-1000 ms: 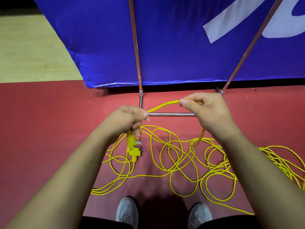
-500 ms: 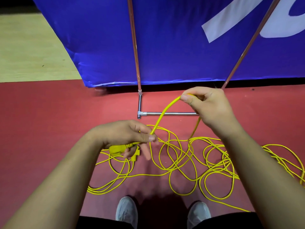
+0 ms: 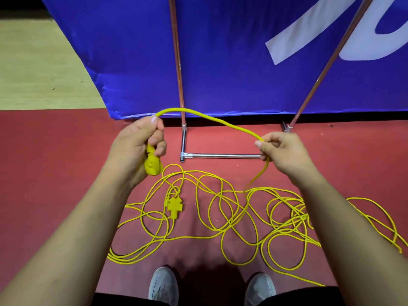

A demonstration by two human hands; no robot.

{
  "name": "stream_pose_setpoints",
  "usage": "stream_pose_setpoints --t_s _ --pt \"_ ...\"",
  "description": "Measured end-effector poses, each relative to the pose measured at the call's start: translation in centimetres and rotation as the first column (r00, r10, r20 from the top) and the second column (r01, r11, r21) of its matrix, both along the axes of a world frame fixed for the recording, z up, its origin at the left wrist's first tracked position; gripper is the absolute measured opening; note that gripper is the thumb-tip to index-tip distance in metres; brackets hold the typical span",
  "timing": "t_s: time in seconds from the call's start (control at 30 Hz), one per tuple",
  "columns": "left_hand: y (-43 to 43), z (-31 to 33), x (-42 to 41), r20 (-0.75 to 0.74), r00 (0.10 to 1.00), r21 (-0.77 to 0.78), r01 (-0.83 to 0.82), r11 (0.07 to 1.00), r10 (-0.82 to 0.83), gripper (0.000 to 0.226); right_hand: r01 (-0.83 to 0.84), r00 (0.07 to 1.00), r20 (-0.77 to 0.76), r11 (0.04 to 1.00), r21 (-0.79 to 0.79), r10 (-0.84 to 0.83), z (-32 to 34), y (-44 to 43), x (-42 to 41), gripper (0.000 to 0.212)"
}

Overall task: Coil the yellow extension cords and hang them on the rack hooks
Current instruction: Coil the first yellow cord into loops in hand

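Extension cord (image 3: 220,121), yellow, arches from the left hand (image 3: 136,146) at ten o'clock to the right hand (image 3: 280,151) at two o'clock. Left fingers curl round it just above its plug (image 3: 152,167); right thumb and fingers pinch it. The rest lies in a loose tangle (image 3: 223,195) on the red floor (image 3: 55,173) around six o'clock, near a metal rack base (image 3: 225,155).

The left forearm (image 3: 72,244) and right forearm (image 3: 344,230) were bare. The shoes (image 3: 163,284) were grey and round-toed. Dark clothing (image 3: 121,301) covered the legs.
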State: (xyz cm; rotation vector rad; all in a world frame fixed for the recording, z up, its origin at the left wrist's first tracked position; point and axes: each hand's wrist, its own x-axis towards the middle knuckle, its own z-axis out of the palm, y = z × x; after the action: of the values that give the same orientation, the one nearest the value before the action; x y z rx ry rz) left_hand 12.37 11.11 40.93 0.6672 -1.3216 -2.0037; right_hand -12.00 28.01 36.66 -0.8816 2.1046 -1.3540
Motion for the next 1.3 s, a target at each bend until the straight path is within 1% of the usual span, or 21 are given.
stream_pose_setpoints --t_s 0.07,0.13,0.2,0.23,0.27,0.3,0.37,0.4,0.43,0.47,0.5,0.57,0.67,0.77,0.83,0.9,0.97,1.03,1.13,1.2,1.3 --pt "0.2 0.1 0.0 0.046 0.999 0.020 0.001 1.000 -0.002 0.024 0.051 0.997 0.061 0.998 -0.048 -0.048 -0.2 -0.2 0.2 0.014" --pt "0.7 0.0 0.0 0.135 0.990 0.007 0.034 0.999 -0.035 0.023 0.105 0.993 0.066 0.991 -0.078 -0.100 -0.3 -0.5 0.6 0.019" --pt "0.8 -0.2 -0.1 0.210 0.977 -0.083 0.052 0.995 -0.034 0.023 0.093 0.995 -0.040 0.995 -0.020 -0.094 -0.3 -0.6 1.0 0.027" --pt "0.9 -0.2 -0.1 0.250 0.968 -0.149 0.059 0.987 -0.021 0.023 0.059 0.992 -0.112 0.997 0.057 -0.052 -0.2 -0.7 1.2 0.031" --pt "0.8 -0.4 -0.1 0.298 0.955 -0.212 0.074 0.974 -0.007 0.023 -0.006 0.986 -0.161 0.988 0.155 0.032 0.1 -0.7 1.6 0.034" --pt "0.7 -0.6 -0.1 0.347 0.938 -0.257 0.098 0.961 -0.003 0.025 -0.110 0.976 -0.157 0.960 0.258 0.154 0.5 -0.8 2.1 0.035" --pt "1.0 -1.0 -0.2 0.439 0.898 -0.298 0.178 0.938 -0.031 0.028 -0.365 0.903 -0.053 0.825 0.432 0.427 1.2 -0.9 3.6 0.031" --pt "1.3 -1.1 -0.3 0.481 0.874 -0.314 0.237 0.920 -0.061 0.028 -0.478 0.845 0.017 0.739 0.475 0.535 1.6 -0.9 4.3 0.029" --pt "1.7 -1.2 -0.4 0.522 0.848 -0.328 0.302 0.895 -0.095 0.027 -0.577 0.783 0.087 0.668 0.470 0.616 2.1 -0.9 5.1 0.026" --pt "2.1 -1.2 -0.5 0.557 0.820 -0.335 0.367 0.868 -0.131 0.027 -0.651 0.733 0.136 0.630 0.424 0.666 2.7 -0.8 5.7 0.023" --pt "2.4 -1.2 -0.6 0.586 0.793 -0.337 0.424 0.841 -0.166 0.026 -0.691 0.709 0.164 0.631 0.352 0.686 3.3 -0.8 6.0 0.020" --pt "2.9 -1.1 -0.6 0.608 0.761 -0.320 0.498 0.806 -0.229 0.026 -0.680 0.733 0.163 0.704 0.205 0.660 4.2 -0.9 6.0 0.016" --pt "3.2 -0.6 -0.5 0.552 0.767 -0.276 0.538 0.796 -0.327 0.029 -0.527 0.829 0.203 0.850 -0.029 0.521 4.4 -1.4 5.9 0.015" --pt "3.1 -0.4 -0.6 0.462 0.806 -0.244 0.517 0.821 -0.370 0.030 -0.367 0.877 0.260 0.913 -0.178 0.403 3.9 -1.8 5.9 0.013" --pt "3.2 -0.5 -0.8 0.341 0.872 -0.176 0.426 0.887 -0.351 0.033 -0.326 0.897 0.246 0.926 -0.190 0.367 3.4 -1.8 5.2 0.013" --pt "3.1 -0.8 -1.1 0.165 0.937 -0.071 0.322 0.944 -0.308 0.035 -0.342 0.911 0.190 0.928 -0.148 0.366 2.8 -1.4 4.3 0.006" --pt "2.9 -0.8 -1.0 0.070 0.961 0.035 0.266 0.963 -0.267 0.031 -0.344 0.921 0.153 0.933 -0.109 0.358 2.2 -1.1 3.6 0.007" --pt "2.8 -0.9 -0.9 0.102 0.950 0.084 0.287 0.954 -0.294 0.027 -0.286 0.932 0.187 0.947 -0.148 0.311 1.8 -1.0 3.2 0.006" --pt "3.1 -1.2 -0.8 0.255 0.888 0.103 0.368 0.924 -0.382 0.027 -0.198 0.952 0.196 0.962 -0.187 0.234 1.8 -1.1 2.9 0.008" --pt "3.5 -1.3 -1.1 0.297 0.861 0.119 0.397 0.910 -0.414 0.027 -0.222 0.961 0.131 0.963 -0.151 0.242 2.3 -1.0 3.0 0.006" --pt "3.8 -1.1 -1.4 0.286 0.858 0.156 0.398 0.904 -0.427 0.026 -0.319 0.944 0.049 0.942 -0.102 0.325 3.2 -1.1 4.1 0.004"
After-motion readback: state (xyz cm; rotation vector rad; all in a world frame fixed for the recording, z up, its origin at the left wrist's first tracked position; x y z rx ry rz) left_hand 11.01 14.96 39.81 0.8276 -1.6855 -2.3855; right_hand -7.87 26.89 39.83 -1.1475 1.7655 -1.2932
